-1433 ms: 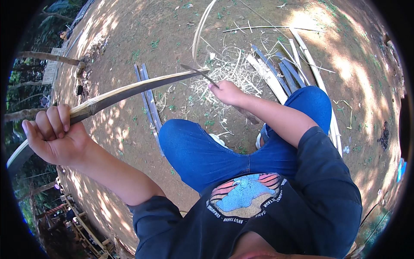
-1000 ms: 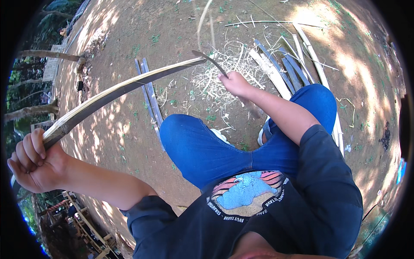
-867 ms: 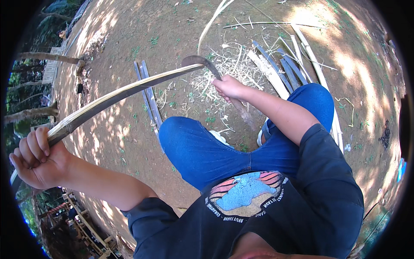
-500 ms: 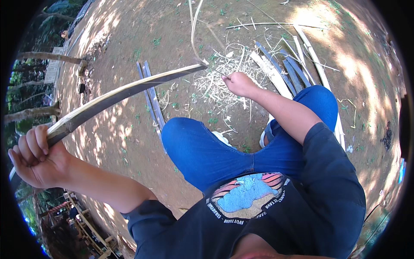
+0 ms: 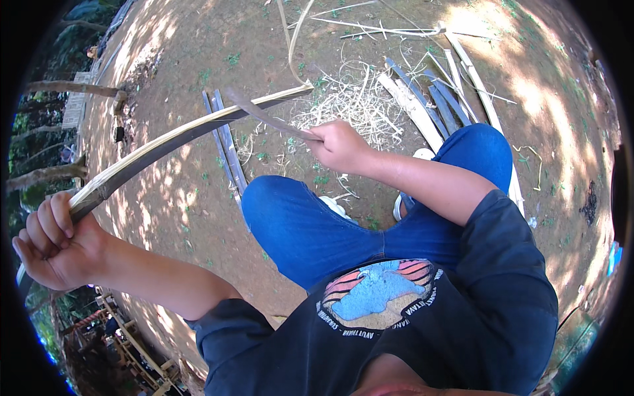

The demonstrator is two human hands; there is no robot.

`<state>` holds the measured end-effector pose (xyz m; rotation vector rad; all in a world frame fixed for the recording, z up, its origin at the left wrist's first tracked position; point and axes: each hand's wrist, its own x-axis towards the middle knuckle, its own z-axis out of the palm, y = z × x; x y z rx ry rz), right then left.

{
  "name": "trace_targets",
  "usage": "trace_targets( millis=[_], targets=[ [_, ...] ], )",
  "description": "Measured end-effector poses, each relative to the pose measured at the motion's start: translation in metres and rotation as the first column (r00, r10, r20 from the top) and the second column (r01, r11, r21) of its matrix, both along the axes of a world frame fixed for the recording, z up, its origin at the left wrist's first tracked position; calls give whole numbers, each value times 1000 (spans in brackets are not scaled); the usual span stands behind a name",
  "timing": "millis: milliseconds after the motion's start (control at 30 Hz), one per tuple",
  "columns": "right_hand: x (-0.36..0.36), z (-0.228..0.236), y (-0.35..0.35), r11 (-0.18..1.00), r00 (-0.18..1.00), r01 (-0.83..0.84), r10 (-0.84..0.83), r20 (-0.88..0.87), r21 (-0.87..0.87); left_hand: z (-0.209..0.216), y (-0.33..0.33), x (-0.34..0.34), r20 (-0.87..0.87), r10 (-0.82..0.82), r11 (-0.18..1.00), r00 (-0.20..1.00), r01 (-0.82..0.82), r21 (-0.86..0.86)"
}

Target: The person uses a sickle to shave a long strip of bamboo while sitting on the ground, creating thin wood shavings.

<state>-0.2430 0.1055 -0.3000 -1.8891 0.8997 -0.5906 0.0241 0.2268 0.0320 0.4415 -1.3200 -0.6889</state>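
My left hand (image 5: 63,241) is closed round the near end of a long split bamboo strip (image 5: 155,153), held out at the left. The strip is pale along its upper edge, dark on its side, and slants up to the right. A thin pale sliver (image 5: 291,56) stands up from its far end. In my right fist (image 5: 340,146) is a knife, its narrow blade (image 5: 277,123) pointing up and left. The blurred blade tip overlaps the strip in view; whether they touch I cannot tell. The knife's handle is hidden in my fist.
Beyond my knees lies a heap of pale curly shavings (image 5: 356,109). Dark and pale split bamboo lengths (image 5: 432,99) lie to its right. Two dark strips (image 5: 226,146) rest left of my knee. Thin pale strips (image 5: 380,29) lie farther off. Wooden poles (image 5: 56,86) stick in from the left.
My right hand has moved left and a little nearer to me. The knife blade now shows across the bamboo strip. My left hand keeps its hold nearly in place.
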Motion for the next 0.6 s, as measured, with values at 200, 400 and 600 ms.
trace_targets(
  millis=[200,400,600],
  targets=[
    [-35,-74,-56,943,960,170,-94,-263,285,10,3,-2,21,18,999,1000,-19,27],
    [-23,-46,-44,521,983,-120,-56,174,845,6,17,11,-1,-22,999,1000,22,38],
    [-8,-25,-29,861,999,18,7,-49,508,-17,-9,-25,-13,264,964,964,-264,20]
  ],
)
